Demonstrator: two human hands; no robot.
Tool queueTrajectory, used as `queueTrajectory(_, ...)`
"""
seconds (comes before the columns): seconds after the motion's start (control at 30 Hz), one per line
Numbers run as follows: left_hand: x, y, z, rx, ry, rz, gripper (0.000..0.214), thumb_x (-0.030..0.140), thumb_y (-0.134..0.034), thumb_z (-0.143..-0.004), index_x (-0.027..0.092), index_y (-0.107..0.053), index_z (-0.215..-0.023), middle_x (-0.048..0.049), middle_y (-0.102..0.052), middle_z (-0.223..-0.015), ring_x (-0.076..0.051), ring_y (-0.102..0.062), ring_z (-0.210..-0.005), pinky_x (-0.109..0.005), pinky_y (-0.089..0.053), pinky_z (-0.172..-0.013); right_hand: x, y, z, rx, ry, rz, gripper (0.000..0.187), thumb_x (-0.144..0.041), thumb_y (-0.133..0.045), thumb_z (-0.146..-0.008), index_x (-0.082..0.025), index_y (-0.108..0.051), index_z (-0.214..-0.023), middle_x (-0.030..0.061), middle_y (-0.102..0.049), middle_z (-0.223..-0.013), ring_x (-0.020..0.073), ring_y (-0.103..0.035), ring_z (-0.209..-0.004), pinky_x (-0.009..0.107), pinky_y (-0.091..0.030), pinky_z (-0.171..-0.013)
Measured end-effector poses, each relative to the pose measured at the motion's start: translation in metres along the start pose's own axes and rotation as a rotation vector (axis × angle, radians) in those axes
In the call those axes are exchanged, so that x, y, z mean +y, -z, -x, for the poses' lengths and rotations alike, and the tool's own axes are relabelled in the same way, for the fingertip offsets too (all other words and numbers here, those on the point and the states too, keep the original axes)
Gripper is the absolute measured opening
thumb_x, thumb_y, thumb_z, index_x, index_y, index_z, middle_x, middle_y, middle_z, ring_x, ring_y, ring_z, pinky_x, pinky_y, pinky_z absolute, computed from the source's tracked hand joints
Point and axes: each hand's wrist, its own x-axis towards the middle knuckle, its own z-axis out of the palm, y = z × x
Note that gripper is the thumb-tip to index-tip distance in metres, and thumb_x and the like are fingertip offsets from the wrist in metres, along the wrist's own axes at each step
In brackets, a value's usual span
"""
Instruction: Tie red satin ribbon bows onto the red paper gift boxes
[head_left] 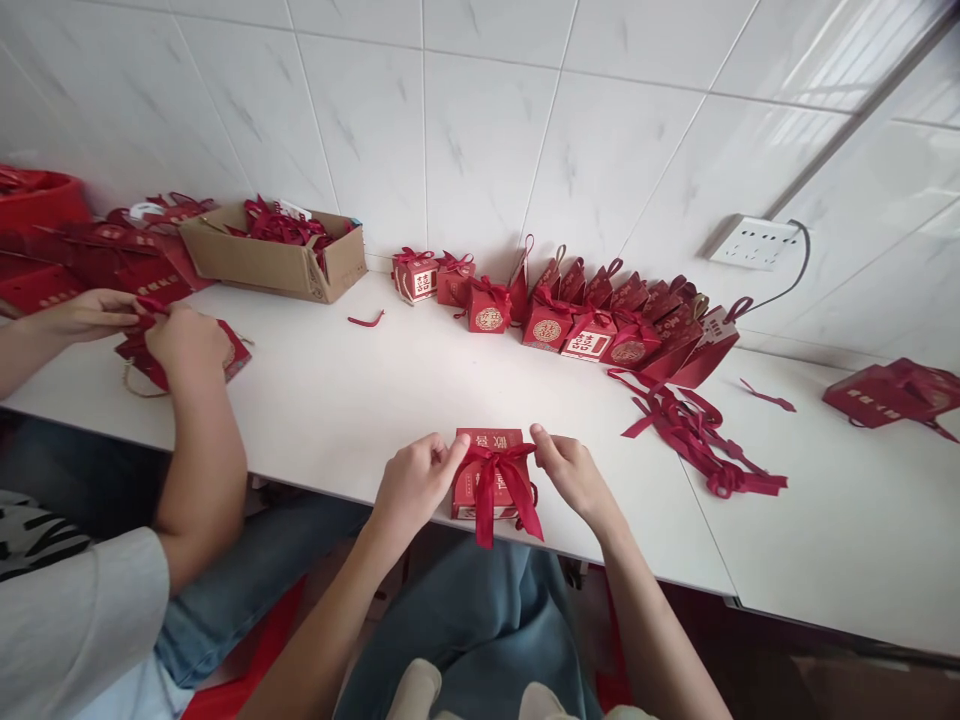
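Observation:
A small red gift box (pixel 489 478) with a red ribbon bow (pixel 501 480) on top sits at the near edge of the white table (pixel 420 380). My left hand (pixel 416 482) pinches the left loop of the bow, fingers closed. My right hand (pixel 570 472) pinches the right loop, fingers closed. The bow's two tails hang over the box's front.
A row of finished red boxes (pixel 555 310) lines the wall. Loose red ribbons (pixel 697 435) lie to the right, flat red boxes (pixel 892 392) further right. A cardboard box (pixel 274 255) of ribbons stands at the back left. A person on the left (pixel 187 345) handles another red box.

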Motion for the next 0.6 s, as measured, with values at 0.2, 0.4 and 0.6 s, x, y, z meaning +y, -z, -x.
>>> queueTrajectory(0.2, -0.005, -0.010, -0.002, -0.130, -0.056, 0.363, 0.039, 0.046, -0.047, -0.082, 0.019, -0.032, -0.057, 0.0052, -0.033, -0.054, -0.010, -0.033, -0.050, -0.023, -0.027, -0.050, 0.002, -0.025, 0.000, -0.007, 0.069, -0.195, 0.045, -0.055, -0.044, -0.083, -0.021, -0.034, -0.056, -0.0051, -0.034, -0.053, 0.0098, -0.030, -0.051, 0.024, -0.025, -0.047)
queueTrajectory(0.4, -0.016, -0.026, -0.002, -0.090, 0.011, 0.665, 0.040, 0.041, -0.052, -0.079, 0.019, -0.027, -0.056, 0.0059, -0.025, -0.055, -0.008, -0.024, -0.051, -0.022, -0.023, -0.048, 0.016, -0.034, 0.012, 0.056, 0.064, -0.419, 0.044, -0.054, -0.045, -0.086, -0.021, -0.034, -0.059, -0.0061, -0.034, -0.055, 0.0090, -0.030, -0.051, 0.022, -0.027, -0.047)
queueTrajectory(0.6, -0.018, -0.038, -0.002, -0.018, 0.000, 0.678, 0.038, 0.036, -0.049, -0.080, 0.020, -0.026, -0.056, 0.0057, -0.024, -0.054, -0.008, -0.024, -0.051, -0.022, -0.022, -0.048, 0.022, -0.045, 0.012, 0.116, 0.055, -0.476, 0.045, -0.055, -0.046, -0.085, -0.021, -0.033, -0.058, -0.0060, -0.033, -0.055, 0.0088, -0.029, -0.051, 0.023, -0.026, -0.047)
